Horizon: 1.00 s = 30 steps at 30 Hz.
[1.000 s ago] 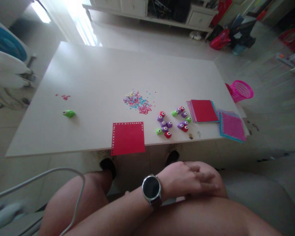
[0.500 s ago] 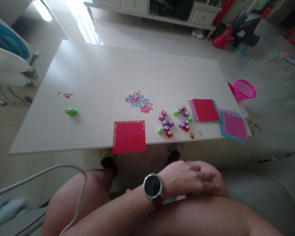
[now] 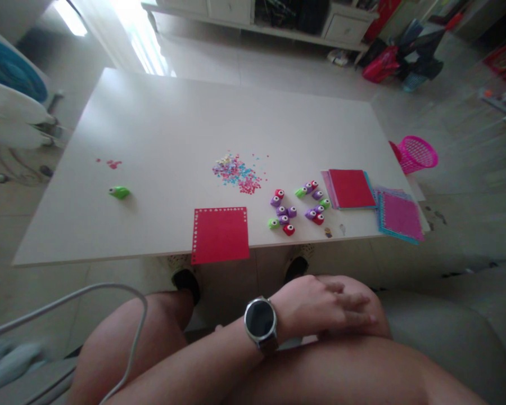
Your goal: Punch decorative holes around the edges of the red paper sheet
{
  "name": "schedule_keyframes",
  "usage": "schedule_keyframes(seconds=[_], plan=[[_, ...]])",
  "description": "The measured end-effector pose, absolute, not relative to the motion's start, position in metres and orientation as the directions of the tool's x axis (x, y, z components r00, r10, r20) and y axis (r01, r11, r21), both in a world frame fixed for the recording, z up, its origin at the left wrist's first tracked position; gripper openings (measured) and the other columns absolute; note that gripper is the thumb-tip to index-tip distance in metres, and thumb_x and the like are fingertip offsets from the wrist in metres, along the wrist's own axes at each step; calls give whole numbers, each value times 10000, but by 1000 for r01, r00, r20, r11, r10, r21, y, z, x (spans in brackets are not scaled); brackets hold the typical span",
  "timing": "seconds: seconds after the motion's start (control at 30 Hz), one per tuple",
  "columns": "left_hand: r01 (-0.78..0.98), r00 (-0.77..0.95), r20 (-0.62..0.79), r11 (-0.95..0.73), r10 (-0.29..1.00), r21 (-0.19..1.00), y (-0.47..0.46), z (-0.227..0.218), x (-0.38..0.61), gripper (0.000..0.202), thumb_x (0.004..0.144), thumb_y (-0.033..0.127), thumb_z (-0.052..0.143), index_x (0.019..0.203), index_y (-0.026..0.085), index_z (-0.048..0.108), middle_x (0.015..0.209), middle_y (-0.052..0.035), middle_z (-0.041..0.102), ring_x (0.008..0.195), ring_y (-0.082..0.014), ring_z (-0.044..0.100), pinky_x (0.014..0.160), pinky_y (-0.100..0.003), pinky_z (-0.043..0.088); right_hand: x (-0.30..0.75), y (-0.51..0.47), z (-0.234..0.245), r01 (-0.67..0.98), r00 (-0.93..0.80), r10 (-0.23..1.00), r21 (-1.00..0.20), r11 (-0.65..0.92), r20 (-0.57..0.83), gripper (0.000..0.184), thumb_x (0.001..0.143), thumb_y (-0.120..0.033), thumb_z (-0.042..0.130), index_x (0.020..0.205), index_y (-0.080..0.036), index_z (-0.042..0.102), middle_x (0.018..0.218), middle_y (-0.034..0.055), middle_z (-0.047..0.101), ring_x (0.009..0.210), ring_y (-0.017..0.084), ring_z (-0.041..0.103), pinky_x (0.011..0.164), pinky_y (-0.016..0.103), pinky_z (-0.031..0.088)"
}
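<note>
My left hand (image 3: 320, 308) lies over my right knee with its fingers stretched out and nothing in them. A round watch (image 3: 260, 319) sits on that wrist. Just past the left forearm a small fingertip (image 3: 219, 328) pokes out, seemingly of my right hand, which is otherwise hidden. Nearest on the table is a red paper square (image 3: 221, 235), punched with small holes along its left and top edges and the upper right; it overhangs the front edge. To its right stand several purple, red and green craft punches (image 3: 283, 211). One green punch (image 3: 119, 192) lies apart on the left.
The white table (image 3: 160, 135) carries a heap of coloured paper bits (image 3: 238, 173) and a few red bits (image 3: 113, 164). Red-topped paper (image 3: 352, 188) and punched sheets (image 3: 401, 216) are stacked at the right. A pink basket (image 3: 419, 154) stands beyond. A grey cable (image 3: 88, 288) loops at lower left.
The whole view has shifted very slightly. My left hand stays on the knee, and the things on the table lie as before.
</note>
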<state>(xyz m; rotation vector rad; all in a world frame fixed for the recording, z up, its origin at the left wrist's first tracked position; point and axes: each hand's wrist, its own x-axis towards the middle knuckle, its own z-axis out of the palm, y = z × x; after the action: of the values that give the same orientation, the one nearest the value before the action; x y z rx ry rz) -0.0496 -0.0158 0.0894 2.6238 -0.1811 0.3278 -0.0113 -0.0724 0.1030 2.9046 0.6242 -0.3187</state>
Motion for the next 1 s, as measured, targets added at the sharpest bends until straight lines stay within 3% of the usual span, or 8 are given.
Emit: schedule_keyframes(seconds=[0.13,0.23,0.37,0.57,0.7,1.0], plan=[[-178,964,260,-870,-59,460,-17,87,-50,473,1177,311,395,1618,384,549,1753,26,499,1435,-175,622,899,-271,660,-12,-73,101,438,888,399,157,-885,-230,378,1025,-96,530,1207,-92,861,1465,264,686,1556,544,442,1178,903,355],[-175,965,256,-864,-55,472,-17,88,-51,463,1175,318,408,1611,374,553,1742,-3,513,1445,-178,615,912,-289,668,-11,-73,100,433,886,395,127,-892,-242,377,1011,-71,535,1210,-72,855,1476,274,677,1556,554,442,1173,893,376],[-182,965,254,-861,-64,476,-15,91,-51,442,1161,338,449,1580,384,583,1740,0,513,1446,-192,617,874,-311,685,-9,-73,100,396,897,372,58,-917,-237,371,998,-56,550,1194,-90,864,1483,263,677,1560,557,437,1159,886,407],[-184,965,251,-865,-71,466,-15,92,-51,459,1170,319,413,1596,365,575,1743,9,510,1426,-183,628,840,-301,685,-10,-71,101,405,895,375,87,-910,-242,396,1026,-54,517,1253,-63,842,1494,284,664,1576,557,415,1181,889,369],[-175,965,255,-874,-61,453,-15,91,-51,480,1174,296,390,1619,386,547,1753,-15,495,1428,-185,632,810,-289,671,-10,-71,104,403,892,376,64,-913,-250,381,1019,-43,536,1252,-53,838,1491,291,665,1557,563,441,1161,881,408],[-170,968,243,-865,-58,471,-16,91,-51,461,1181,328,391,1605,390,558,1758,21,493,1447,-173,619,837,-262,656,-9,-71,106,461,864,392,185,-868,-316,413,1066,-64,483,1354,-37,777,1552,283,622,1587,525,417,1192,892,335]])
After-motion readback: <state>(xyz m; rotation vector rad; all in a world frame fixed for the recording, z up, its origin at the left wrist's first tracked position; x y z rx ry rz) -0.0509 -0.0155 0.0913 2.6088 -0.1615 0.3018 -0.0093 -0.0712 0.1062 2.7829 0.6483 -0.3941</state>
